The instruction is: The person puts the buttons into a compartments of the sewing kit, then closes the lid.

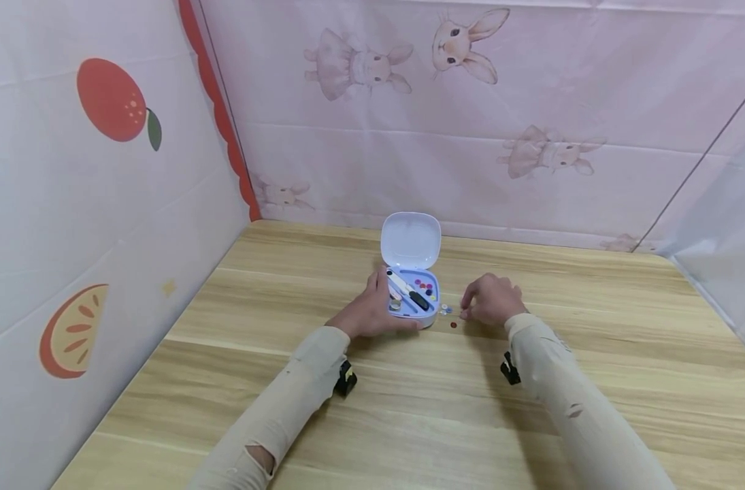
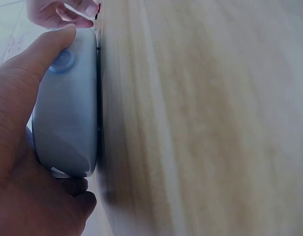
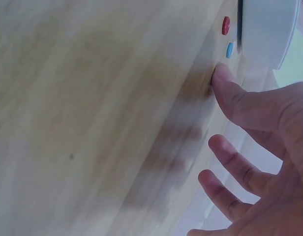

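A light blue sewing box (image 1: 430,318) stands on the table with its white lid (image 1: 411,239) raised. My left hand (image 1: 375,309) grips its left side, with the thumb along the front wall beside a round catch (image 2: 62,61). Inside lie a white-and-black tool (image 1: 409,289), several colourful buttons (image 1: 429,292) and small items. My right hand (image 1: 493,299) is right of the box, thumb and index low at the tabletop; whether they pinch anything is hidden. Between hand and box lie a red button (image 1: 454,325), a blue button (image 3: 229,49) and small pale buttons (image 1: 443,308).
The wood-grain table (image 1: 409,422) extends around the box. A pink rabbit-print cloth (image 1: 372,163) hangs behind the table, and a white fruit-print cloth (image 1: 133,224) hangs at the left. Black wrist devices (image 1: 345,379) sit under both sleeves.
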The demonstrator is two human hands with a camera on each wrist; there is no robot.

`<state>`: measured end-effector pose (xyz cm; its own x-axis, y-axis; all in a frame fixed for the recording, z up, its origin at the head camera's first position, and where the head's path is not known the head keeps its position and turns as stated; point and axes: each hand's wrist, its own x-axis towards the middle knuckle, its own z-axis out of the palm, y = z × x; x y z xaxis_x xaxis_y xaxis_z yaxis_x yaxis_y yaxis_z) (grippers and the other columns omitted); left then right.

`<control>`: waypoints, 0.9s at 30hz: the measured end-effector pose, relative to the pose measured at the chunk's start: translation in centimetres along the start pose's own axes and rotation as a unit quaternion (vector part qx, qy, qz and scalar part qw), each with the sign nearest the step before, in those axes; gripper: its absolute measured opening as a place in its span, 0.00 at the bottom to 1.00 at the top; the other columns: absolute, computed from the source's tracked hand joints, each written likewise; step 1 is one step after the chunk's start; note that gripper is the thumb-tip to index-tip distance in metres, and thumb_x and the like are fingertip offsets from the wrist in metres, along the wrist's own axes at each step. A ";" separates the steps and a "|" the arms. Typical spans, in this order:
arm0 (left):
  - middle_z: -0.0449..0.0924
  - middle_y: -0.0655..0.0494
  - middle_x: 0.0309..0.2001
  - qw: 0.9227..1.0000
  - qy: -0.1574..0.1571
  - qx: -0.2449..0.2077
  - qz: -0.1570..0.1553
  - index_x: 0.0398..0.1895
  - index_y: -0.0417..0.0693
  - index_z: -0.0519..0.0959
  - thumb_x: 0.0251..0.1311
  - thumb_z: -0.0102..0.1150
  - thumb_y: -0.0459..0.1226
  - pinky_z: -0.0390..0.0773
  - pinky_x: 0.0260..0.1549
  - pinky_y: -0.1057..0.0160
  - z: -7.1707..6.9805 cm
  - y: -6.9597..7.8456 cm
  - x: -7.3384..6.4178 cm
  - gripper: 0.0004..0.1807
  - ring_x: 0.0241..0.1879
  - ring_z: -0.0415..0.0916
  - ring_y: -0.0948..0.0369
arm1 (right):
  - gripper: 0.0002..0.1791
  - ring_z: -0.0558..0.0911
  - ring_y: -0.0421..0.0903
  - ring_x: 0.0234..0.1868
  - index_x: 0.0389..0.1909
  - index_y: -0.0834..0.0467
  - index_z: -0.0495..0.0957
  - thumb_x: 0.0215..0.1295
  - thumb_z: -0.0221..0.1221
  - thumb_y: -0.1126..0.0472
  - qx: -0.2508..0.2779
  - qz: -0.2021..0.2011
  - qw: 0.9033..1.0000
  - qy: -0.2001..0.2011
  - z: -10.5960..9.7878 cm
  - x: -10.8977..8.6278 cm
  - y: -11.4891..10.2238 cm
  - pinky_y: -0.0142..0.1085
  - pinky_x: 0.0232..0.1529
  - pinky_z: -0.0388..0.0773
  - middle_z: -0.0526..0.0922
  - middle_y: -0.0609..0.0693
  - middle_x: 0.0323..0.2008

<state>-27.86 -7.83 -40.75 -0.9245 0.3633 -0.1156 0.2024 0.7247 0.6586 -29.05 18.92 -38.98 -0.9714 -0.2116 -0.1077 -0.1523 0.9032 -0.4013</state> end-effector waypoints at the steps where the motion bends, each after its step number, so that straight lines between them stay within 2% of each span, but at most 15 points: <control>1: 0.40 0.46 0.79 1.000 0.000 -0.001 0.000 0.82 0.51 0.27 0.45 0.73 0.66 0.66 0.67 0.48 0.0 0.0 0.0 0.77 0.68 0.62 0.48 | 0.05 0.77 0.59 0.47 0.30 0.51 0.88 0.55 0.75 0.58 0.004 0.003 1.000 0.002 0.0 0.0 0.1 0.67 0.56 0.62 0.85 0.55 0.46; 9: 0.39 0.46 0.79 1.000 -0.002 0.002 -0.004 0.81 0.53 0.25 0.45 0.73 0.67 0.66 0.67 0.48 0.1 -0.1 0.3 0.77 0.69 0.61 0.48 | 0.03 0.76 0.54 0.44 0.32 0.54 0.88 0.59 0.72 0.62 0.049 0.009 0.999 -0.015 0.0 0.2 0.4 0.51 0.48 0.71 0.85 0.54 0.45; 19: 0.37 0.46 0.80 1.000 -0.002 0.000 -0.009 0.81 0.54 0.25 0.44 0.73 0.67 0.65 0.68 0.46 0.1 -0.1 0.2 0.78 0.69 0.61 0.47 | 0.02 0.77 0.54 0.42 0.33 0.52 0.88 0.59 0.72 0.61 0.019 0.001 1.000 0.000 0.3 0.2 0.2 0.56 0.47 0.71 0.86 0.55 0.48; 27: 0.38 0.46 0.79 1.000 -0.003 0.004 -0.004 0.81 0.53 0.25 0.44 0.73 0.67 0.65 0.68 0.47 0.2 -0.2 0.3 0.78 0.68 0.61 0.48 | 0.03 0.78 0.57 0.49 0.34 0.52 0.90 0.60 0.70 0.62 0.028 0.020 0.999 0.017 0.3 0.2 0.6 0.59 0.51 0.69 0.85 0.57 0.51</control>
<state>-28.11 -7.77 -41.07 -0.9244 0.3602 -0.1254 0.1970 0.7326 0.6515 -29.22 19.29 -39.52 -0.9824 -0.1614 -0.0936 -0.1034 0.8886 -0.4469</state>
